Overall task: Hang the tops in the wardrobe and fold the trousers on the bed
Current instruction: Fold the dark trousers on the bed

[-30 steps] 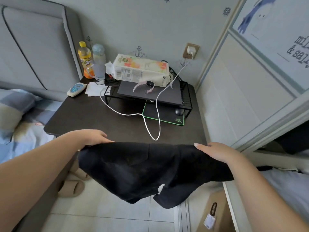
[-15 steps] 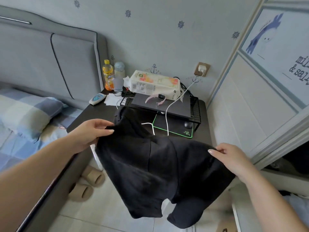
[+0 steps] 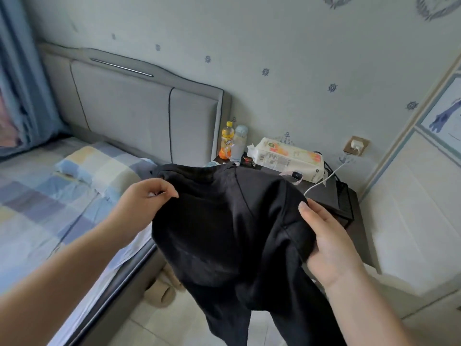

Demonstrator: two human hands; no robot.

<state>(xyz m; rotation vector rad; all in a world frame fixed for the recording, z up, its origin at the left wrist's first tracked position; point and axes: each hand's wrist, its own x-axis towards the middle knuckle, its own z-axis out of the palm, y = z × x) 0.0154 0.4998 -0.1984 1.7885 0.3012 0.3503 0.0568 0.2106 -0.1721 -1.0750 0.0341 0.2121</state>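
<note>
Since the earlier frame, both hands have carried the black trousers [image 3: 232, 226] up and over toward the bed [image 3: 50, 196], and I now look across the mattress where before I saw mostly the bench. Nearest me, my right hand [image 3: 329, 243] curls around one side of the waistband, thumb on top and fabric bunched in the palm. My left hand [image 3: 144, 201] pinches the other side with bent fingers. The 2 legs hang free below the hands, down toward the floor beside a pair of slippers [image 3: 162, 290].

My worry is the drape: the top edge of the cloth lies right at the bench [image 3: 349, 213] beyond my right hand, and a swing toward the bed could snag the white cable [image 3: 321, 183] or sweep the watch [image 3: 296, 176] off. The hanging legs might also drag on the floor or twist, so the fold would start crooked. The left pinch looks light, and I judge it could slip.

As for containers, farther beyond the hands a yellow-capped bottle [image 3: 227, 139] holds orange drink, a pale bottle [image 3: 239, 143] stands just beside it with contents I cannot make out, and a soft tissue pack [image 3: 287, 156] lies on its side.
</note>
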